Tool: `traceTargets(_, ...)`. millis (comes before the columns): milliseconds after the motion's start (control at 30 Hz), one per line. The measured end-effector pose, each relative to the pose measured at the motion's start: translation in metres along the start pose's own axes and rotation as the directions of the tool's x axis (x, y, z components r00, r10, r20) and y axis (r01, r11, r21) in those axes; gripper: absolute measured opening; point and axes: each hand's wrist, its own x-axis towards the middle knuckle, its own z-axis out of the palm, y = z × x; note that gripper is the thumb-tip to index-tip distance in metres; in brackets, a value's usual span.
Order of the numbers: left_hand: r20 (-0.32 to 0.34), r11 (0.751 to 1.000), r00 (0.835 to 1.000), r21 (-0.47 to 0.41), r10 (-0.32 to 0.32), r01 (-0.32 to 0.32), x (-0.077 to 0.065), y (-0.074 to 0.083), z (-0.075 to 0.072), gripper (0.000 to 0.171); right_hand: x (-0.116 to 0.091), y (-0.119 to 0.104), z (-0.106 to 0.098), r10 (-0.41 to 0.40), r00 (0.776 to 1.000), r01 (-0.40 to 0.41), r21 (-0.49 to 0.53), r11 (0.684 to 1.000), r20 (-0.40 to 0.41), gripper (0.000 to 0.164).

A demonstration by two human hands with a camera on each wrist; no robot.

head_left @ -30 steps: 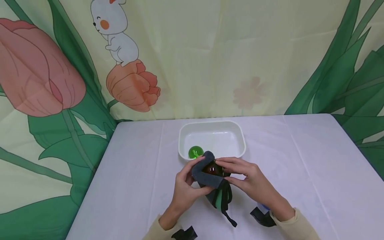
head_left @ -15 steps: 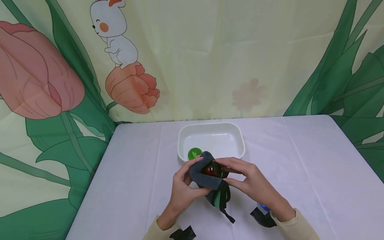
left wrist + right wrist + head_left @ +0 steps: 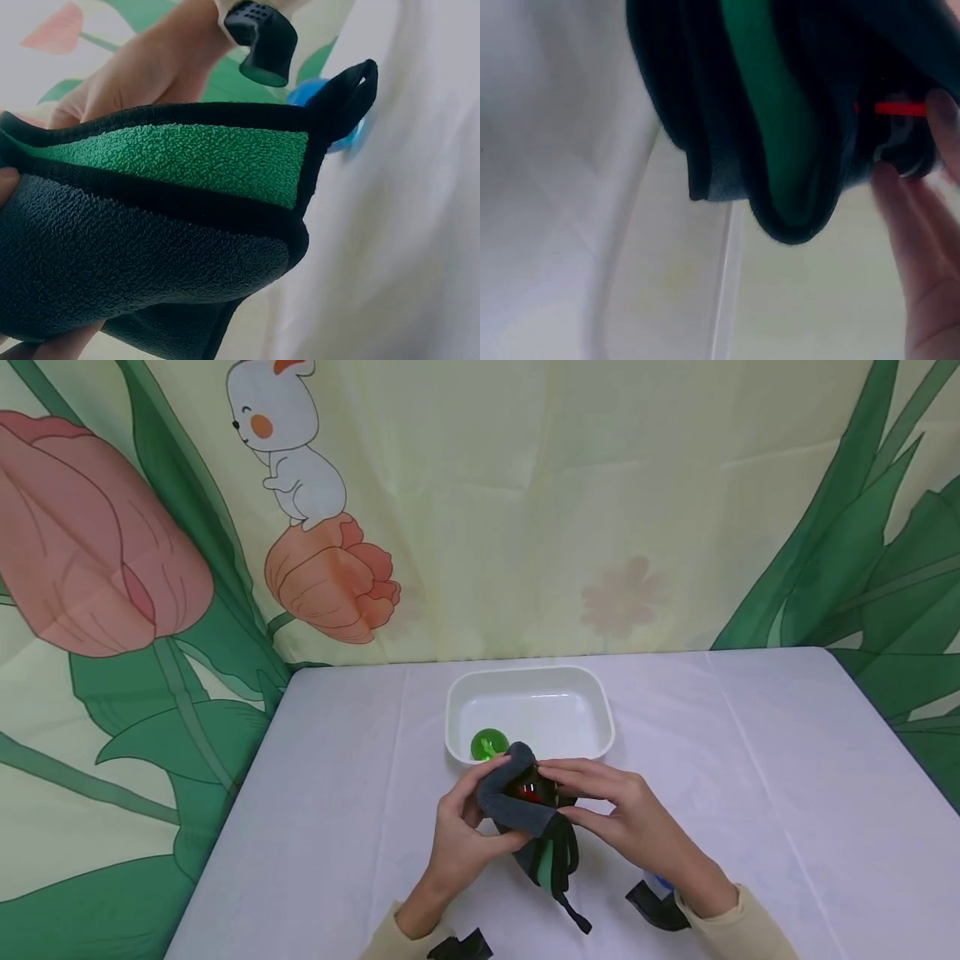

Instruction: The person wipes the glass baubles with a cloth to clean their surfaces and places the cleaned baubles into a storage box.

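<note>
A folded towel (image 3: 517, 810), dark grey outside and green inside with black edging and a hanging loop, is wrapped partly round a dark glossy ball (image 3: 531, 788) with red showing in it. My left hand (image 3: 465, 839) holds the towel round the ball from the left, its thumb on the near fold. From the other side, the fingers and thumb of my right hand (image 3: 637, 814) grip the ball at the towel's opening. A red strip and a shiny surface show between the right fingertips (image 3: 887, 176) in the right wrist view. The towel hides most of the ball.
Behind the hands stands a white tray (image 3: 555, 722) with a clear green ball (image 3: 490, 744) at its near left corner. A blue round thing (image 3: 306, 91) lies on the white-covered table (image 3: 337, 827), mostly hidden by the right wrist in the head view. A printed curtain (image 3: 495, 527) hangs behind.
The red in the ball shows more brightly than a second ago. Both hands and the towel stay in nearly the same place.
</note>
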Motion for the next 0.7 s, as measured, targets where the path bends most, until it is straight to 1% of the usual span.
traceTargets(100, 0.004, 1.0, 1.0, -0.002, 0.01, -0.01, 0.0005, -0.0015, 0.0009, 0.074, -0.0002, -0.0004, 0.0004, 0.064, 0.998, -0.064, 0.037, 0.997, -0.017, 0.057)
traceTargets(167, 0.001, 1.0, 1.0, -0.004, 0.011, -0.011, 0.0007, -0.0017, 0.0011, 0.074, -0.0001, -0.0007, 0.0006, 0.097, 0.995, -0.096, 0.038, 0.995, -0.022, 0.056)
traceTargets(233, -0.003, 1.0, 1.0, -0.001, 0.017, -0.017, 0.0008, -0.0019, 0.0009, 0.073, 0.0, -0.0007, 0.0005, 0.113, 0.993, -0.113, 0.024, 0.993, -0.017, 0.057)
traceTargets(300, -0.014, 1.0, 1.0, 0.001, 0.014, -0.014, 0.0009, -0.0009, 0.0005, 0.074, 0.0005, -0.0001, 0.0006, 0.102, 0.995, -0.102, 0.014, 0.995, -0.002, 0.059)
traceTargets(433, -0.027, 1.0, 1.0, 0.01, 0.008, -0.008, 0.0006, 0.0005, -0.0002, 0.074, 0.0002, 0.0017, 0.0007, 0.039, 0.999, -0.039, -0.019, 0.999, 0.006, 0.067)
traceTargets(467, -0.031, 1.0, 1.0, 0.009, -0.002, 0.002, 0.0005, 0.001, -0.0002, 0.074, 0.0, 0.0016, 0.0007, 0.026, 1.0, -0.026, -0.029, 0.999, 0.007, 0.068)
traceTargets(633, -0.032, 1.0, 0.999, 0.01, -0.019, 0.019, -0.0017, 0.0004, -0.0007, 0.073, -0.0013, -0.0008, 0.0019, 0.021, 1.0, -0.02, -0.063, 0.998, 0.013, 0.063)
traceTargets(700, -0.027, 1.0, 1.0, 0.012, -0.003, 0.003, -0.0029, -0.0014, -0.0013, 0.073, -0.0021, -0.0003, 0.0032, 0.007, 1.0, -0.005, -0.063, 0.998, 0.019, 0.061)
